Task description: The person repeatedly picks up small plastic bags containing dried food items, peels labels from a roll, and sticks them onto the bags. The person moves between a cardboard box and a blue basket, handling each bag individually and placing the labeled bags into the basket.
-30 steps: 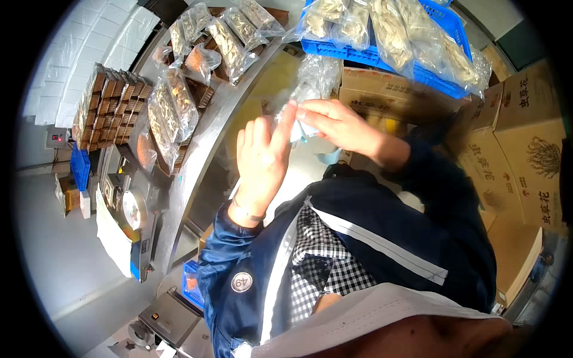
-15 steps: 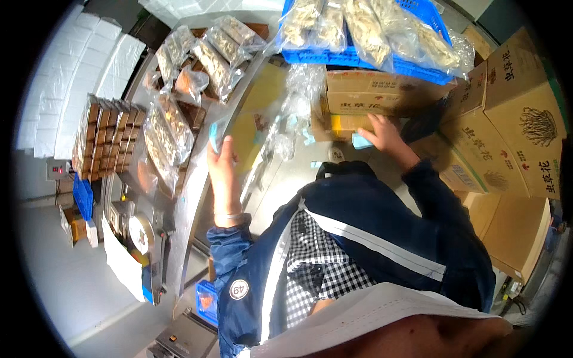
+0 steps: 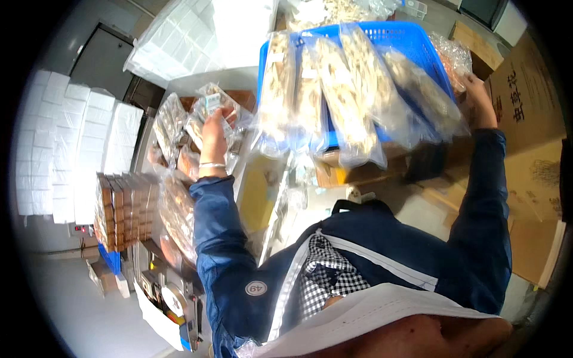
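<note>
My left hand (image 3: 215, 136) is at the left, over the packed plastic bags, with its fingers closed on a small pale-blue slip (image 3: 213, 102). A clear bag of dried food (image 3: 192, 126) lies right beside this hand. At the far right, my right hand (image 3: 479, 98) reaches past the blue basket (image 3: 440, 56), its fingertips closed at the edge of a crinkled clear bag with reddish contents (image 3: 452, 64). Long bags of pale dried strips (image 3: 343, 89) lie across the basket and overhang its near rim.
Brown segmented trays (image 3: 126, 209) are stacked at the left, above a tape dispenser (image 3: 173, 298). White wrapped blocks (image 3: 74, 143) rise behind them. Large printed cardboard cartons (image 3: 528, 119) stand at the right. A smaller carton (image 3: 382, 172) sits beneath the basket's near side.
My left hand has moved forward over the bags with the slip. My right hand has left the small carton and reached forward to the basket's right side. The view has tilted forward.
</note>
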The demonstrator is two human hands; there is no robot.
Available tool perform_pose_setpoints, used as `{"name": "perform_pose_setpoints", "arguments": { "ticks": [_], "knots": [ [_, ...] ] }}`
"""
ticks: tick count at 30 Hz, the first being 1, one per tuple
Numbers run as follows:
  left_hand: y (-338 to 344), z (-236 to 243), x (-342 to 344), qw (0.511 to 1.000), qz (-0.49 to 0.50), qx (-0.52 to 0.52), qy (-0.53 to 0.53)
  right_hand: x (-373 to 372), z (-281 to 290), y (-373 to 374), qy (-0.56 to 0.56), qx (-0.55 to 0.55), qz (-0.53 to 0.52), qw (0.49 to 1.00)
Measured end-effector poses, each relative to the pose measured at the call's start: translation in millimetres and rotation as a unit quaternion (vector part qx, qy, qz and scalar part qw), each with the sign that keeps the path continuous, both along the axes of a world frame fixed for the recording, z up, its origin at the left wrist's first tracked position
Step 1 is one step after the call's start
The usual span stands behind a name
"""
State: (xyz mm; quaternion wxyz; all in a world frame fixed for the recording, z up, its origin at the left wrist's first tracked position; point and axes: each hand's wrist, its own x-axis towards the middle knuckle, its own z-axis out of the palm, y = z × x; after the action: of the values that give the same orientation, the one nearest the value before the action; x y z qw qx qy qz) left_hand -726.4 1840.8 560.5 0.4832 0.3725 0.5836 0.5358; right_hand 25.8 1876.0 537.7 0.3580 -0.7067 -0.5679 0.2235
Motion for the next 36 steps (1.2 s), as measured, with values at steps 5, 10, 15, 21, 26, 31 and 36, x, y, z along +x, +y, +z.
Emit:
{"name": "perform_pose_setpoints", "arguments": {
  "ticks": [5, 10, 15, 21, 26, 31, 36],
  "knots": [
    [63.6, -58.3, 13.5, 0.989, -0.049, -0.135, -0.016, -85.1, 16.5, -29.9, 0.333, -0.124, 0.069, 0.932],
    [61.7, -46.5, 61.0, 0.862, -0.19, 0.099, 0.46, -67.4, -2.1, -19.9, 0.309, -0.16, 0.008, 0.937],
    [72.6, -63.8, 66.3, 0.966, -0.019, -0.056, 0.25, -47.2, -39.5, -4.2, 0.169, -0.106, 0.036, 0.979],
    [93.8, -78.4, 63.1, 0.948, -0.09, 0.031, 0.302, -19.3, -45.3, -20.1, 0.172, -0.017, 0.034, 0.984],
    [129.0, -39.4, 129.6, 0.991, 0.003, -0.102, -0.081, 9.6, -51.7, -40.9, 0.107, -0.03, -0.028, 0.993],
    [156.4, -49.5, 116.7, 0.986, -0.105, -0.126, -0.038, -15.7, -53.9, -46.6, 0.199, -0.042, -0.08, 0.976],
    [167.1, -26.8, 75.1, 0.952, -0.229, -0.204, 0.019, -34.6, -27.7, -39.1, 0.161, -0.114, -0.157, 0.968]
  ]
}}
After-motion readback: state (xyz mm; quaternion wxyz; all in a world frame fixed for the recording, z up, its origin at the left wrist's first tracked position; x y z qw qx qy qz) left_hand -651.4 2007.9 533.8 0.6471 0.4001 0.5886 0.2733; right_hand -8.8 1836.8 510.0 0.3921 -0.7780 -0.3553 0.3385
